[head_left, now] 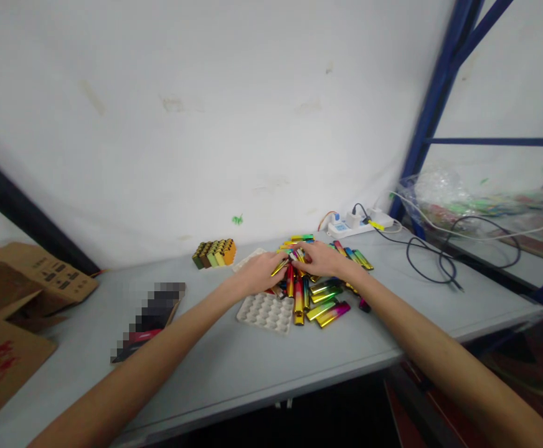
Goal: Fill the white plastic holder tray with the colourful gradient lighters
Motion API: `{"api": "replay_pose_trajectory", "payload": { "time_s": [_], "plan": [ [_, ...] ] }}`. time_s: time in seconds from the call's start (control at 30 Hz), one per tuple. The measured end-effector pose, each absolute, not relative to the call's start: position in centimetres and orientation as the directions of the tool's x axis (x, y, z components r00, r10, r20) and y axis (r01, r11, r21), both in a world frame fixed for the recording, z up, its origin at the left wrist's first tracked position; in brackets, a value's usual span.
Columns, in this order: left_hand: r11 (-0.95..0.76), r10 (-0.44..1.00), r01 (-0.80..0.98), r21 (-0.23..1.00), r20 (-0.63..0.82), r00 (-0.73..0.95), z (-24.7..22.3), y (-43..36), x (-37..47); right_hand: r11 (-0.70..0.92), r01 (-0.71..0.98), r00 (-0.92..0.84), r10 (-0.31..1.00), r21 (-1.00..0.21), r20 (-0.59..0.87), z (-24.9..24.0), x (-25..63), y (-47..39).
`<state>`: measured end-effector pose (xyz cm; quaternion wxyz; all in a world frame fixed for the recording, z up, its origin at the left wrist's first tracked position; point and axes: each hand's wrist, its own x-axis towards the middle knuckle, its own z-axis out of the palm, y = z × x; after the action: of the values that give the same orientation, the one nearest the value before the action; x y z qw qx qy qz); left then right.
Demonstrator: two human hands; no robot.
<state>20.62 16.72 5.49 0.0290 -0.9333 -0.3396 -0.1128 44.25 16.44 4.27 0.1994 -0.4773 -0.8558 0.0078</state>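
Observation:
A pile of shiny lighters (298, 298) in gold, red, green and purple lies on the table. My left hand (264, 272) reaches in from the left side of the pile, fingers closed around a gold lighter (279, 267). Close beside it, my right hand (321, 259) curls over the top of the heap, thumb and fingers closing on another lighter; the fingers partly hide it. Under my left wrist lies a white tray (266, 313) with rows of round hollows. Behind it, another white tray (249, 258) is partly covered by my hand.
Upright lighters (214, 254) stand in a block by the wall. Behind the pile on the right sits a power strip (360, 222) with plugs and a black cable (411, 249). Cardboard boxes (42, 274) occupy the left end, near a blurred-out dark object (157, 311). A blue rack post (433, 106) rises at right.

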Motion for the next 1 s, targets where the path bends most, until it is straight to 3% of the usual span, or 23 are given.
{"api": "replay_pose_trajectory", "payload": {
  "time_s": [0.27,0.5,0.8,1.0],
  "plan": [
    [-0.805,0.561,0.592,-0.031,0.282,0.778,4.7,17.7,20.5,0.462,0.868,-0.310,0.790,-0.181,0.529,3.8,46.2,19.1],
    [-0.800,0.551,0.599,-0.028,0.357,0.754,3.3,19.2,21.6,0.498,0.848,-0.441,0.852,-0.180,0.281,1.4,46.2,20.8],
    [-0.804,0.584,0.590,0.075,0.290,0.758,2.7,20.0,23.5,0.481,0.853,-0.383,0.841,-0.204,0.383,1.0,46.0,21.2],
    [-0.795,0.600,0.591,0.135,0.317,0.735,2.4,21.0,23.7,0.463,0.871,-0.383,0.848,-0.161,0.365,2.1,46.2,20.8]
  ]
}}
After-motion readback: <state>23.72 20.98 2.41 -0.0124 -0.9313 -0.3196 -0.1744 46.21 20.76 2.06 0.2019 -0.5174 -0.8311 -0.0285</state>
